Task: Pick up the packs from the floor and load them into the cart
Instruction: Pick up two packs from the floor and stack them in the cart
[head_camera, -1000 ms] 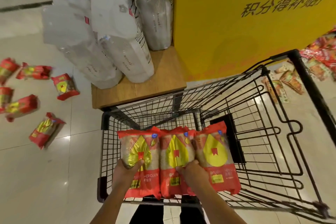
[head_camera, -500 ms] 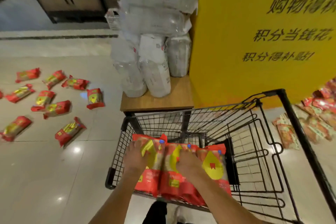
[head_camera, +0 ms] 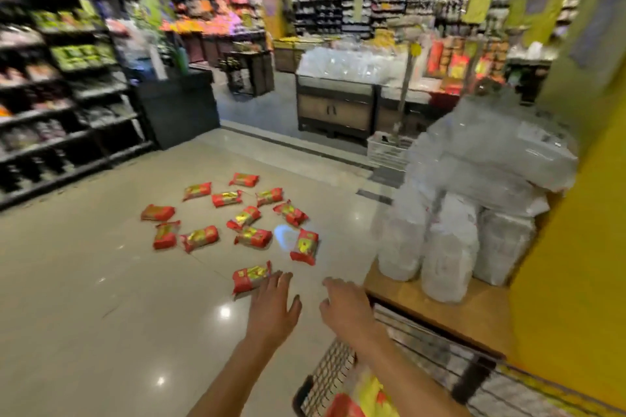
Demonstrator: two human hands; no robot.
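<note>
Head view looks across a glossy beige tiled floor [head_camera: 84, 281] in a supermarket, with dark shelving [head_camera: 61, 95] stocked with goods along the left and display stands further back, all blurred. On the right a low wooden table [head_camera: 450, 311] carries tall white plastic sacks [head_camera: 450, 247], set against a yellow wall panel [head_camera: 576, 281].

A dozen or so flat red-and-gold rectangular plastic packs [head_camera: 244, 217] lie scattered on the floor, well apart from the shelves. Their long axes point every way: some run roughly left to right, others slant, and one at the right edge of the group stands nearly along the line of sight. The nearest red-and-gold pack [head_camera: 250, 276] lies slanted, its right end higher in the frame, its print too blurred to read.

The left hand [head_camera: 274, 305] reaches out empty, fingers straight and slightly spread, the tips overlapping the nearest pack in the frame; whether they touch it cannot be told. The right hand [head_camera: 345, 305] is also empty, fingers loosely bent and apart, above the front of the black wire cart [head_camera: 332, 372]. Red and yellow packaging [head_camera: 366, 396] shows inside the cart at the bottom edge.
</note>
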